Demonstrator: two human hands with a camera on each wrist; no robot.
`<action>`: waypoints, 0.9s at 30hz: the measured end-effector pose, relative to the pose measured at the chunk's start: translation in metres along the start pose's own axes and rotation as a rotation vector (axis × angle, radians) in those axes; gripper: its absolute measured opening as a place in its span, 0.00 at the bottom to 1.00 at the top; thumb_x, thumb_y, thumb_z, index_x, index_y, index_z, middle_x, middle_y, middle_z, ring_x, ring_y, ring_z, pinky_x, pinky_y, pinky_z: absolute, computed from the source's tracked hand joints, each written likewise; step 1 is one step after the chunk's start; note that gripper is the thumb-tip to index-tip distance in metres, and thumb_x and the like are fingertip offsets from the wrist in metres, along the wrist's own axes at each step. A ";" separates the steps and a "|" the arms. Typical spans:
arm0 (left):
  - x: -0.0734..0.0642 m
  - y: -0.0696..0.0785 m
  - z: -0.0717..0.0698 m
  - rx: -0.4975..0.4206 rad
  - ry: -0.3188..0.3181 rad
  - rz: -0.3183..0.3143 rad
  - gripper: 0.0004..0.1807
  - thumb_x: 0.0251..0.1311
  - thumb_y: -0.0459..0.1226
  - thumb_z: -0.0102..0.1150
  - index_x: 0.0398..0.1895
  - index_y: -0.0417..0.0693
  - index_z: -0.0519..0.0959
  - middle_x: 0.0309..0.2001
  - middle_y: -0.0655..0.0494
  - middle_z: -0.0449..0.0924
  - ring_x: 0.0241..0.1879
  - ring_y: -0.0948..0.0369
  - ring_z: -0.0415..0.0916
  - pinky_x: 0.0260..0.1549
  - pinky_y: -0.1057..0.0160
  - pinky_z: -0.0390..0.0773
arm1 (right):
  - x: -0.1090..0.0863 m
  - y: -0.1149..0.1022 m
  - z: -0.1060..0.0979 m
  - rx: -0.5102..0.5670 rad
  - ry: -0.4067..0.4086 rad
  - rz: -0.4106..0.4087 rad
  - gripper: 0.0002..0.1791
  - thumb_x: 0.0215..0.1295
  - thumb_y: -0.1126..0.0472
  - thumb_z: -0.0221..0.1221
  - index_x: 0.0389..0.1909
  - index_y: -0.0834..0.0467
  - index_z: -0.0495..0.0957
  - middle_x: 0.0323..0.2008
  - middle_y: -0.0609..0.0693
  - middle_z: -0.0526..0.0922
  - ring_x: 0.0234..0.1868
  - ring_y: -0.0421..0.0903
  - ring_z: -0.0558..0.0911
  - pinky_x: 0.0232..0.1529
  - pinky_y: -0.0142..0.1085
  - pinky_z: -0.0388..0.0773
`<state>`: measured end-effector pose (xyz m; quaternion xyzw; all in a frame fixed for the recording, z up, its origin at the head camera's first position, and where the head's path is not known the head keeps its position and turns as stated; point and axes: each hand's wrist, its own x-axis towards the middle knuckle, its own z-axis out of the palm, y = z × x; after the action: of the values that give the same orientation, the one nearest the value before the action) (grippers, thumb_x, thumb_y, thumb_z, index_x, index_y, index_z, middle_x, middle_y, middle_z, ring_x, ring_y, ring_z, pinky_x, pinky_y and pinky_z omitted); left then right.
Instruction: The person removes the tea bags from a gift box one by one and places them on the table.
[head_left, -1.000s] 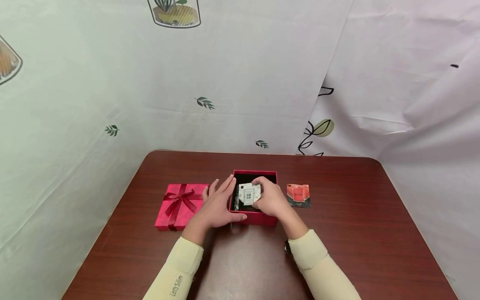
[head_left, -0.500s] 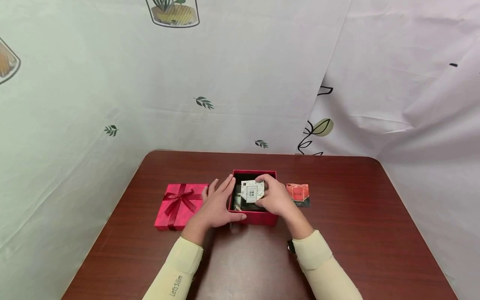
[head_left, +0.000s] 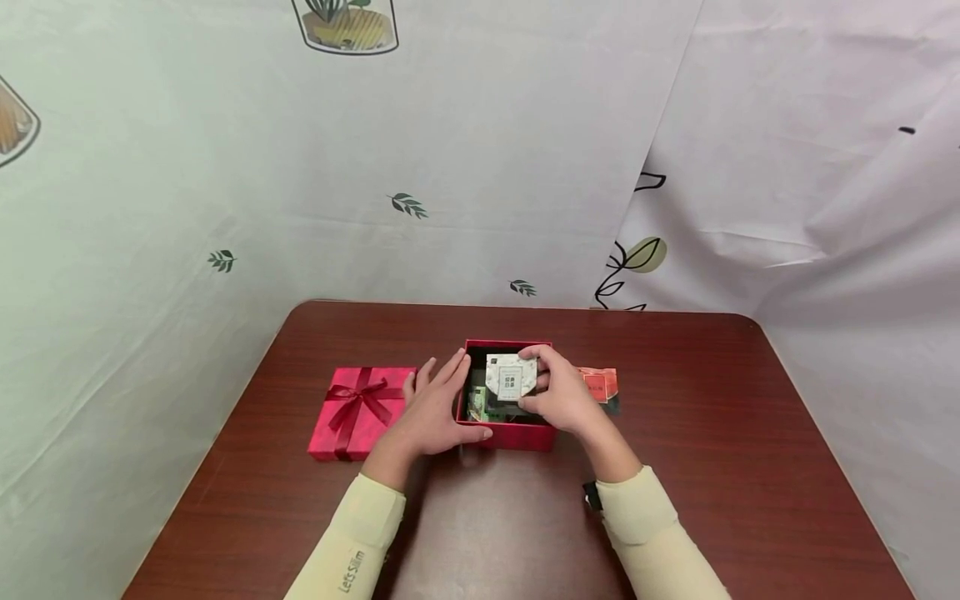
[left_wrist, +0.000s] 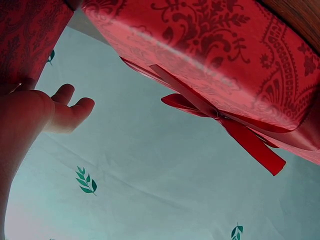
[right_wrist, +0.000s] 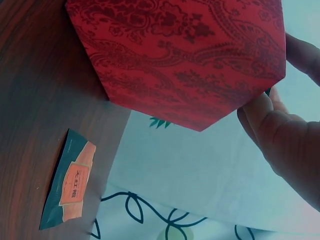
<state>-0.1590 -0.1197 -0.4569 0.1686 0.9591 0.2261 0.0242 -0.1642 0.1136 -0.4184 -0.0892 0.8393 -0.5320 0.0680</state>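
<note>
Just below the frame's centre, my right hand [head_left: 562,396] pinches a white packet [head_left: 511,377] over the red box [head_left: 517,437] my spread left hand [head_left: 435,417] touches, a ribboned lid [head_left: 330,437] lower left, my right hand partly hiding an orange packet [head_left: 602,386].

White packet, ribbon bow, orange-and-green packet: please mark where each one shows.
White packet [head_left: 511,382]: head view, middle of its printed label.
Ribbon bow [head_left: 362,396]: head view, near its knot.
Orange-and-green packet [right_wrist: 75,184]: right wrist view, on its orange label.
</note>
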 end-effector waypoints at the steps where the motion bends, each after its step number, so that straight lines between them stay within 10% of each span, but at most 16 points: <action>1: 0.000 0.000 0.000 0.001 -0.001 -0.001 0.67 0.39 0.64 0.74 0.81 0.52 0.50 0.80 0.60 0.45 0.75 0.43 0.39 0.65 0.33 0.37 | -0.001 0.000 -0.001 0.005 0.000 -0.003 0.37 0.47 0.79 0.72 0.60 0.58 0.72 0.41 0.54 0.74 0.38 0.51 0.80 0.35 0.39 0.83; 27: 0.001 0.002 -0.001 0.019 -0.008 -0.015 0.67 0.39 0.64 0.74 0.81 0.54 0.49 0.80 0.60 0.45 0.74 0.41 0.41 0.65 0.33 0.36 | -0.008 0.015 -0.021 0.164 -0.027 0.006 0.45 0.44 0.87 0.66 0.64 0.54 0.68 0.48 0.59 0.74 0.39 0.54 0.80 0.35 0.41 0.83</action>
<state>-0.1594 -0.1184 -0.4555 0.1626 0.9623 0.2163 0.0281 -0.1622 0.1399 -0.4228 -0.0880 0.7923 -0.5974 0.0879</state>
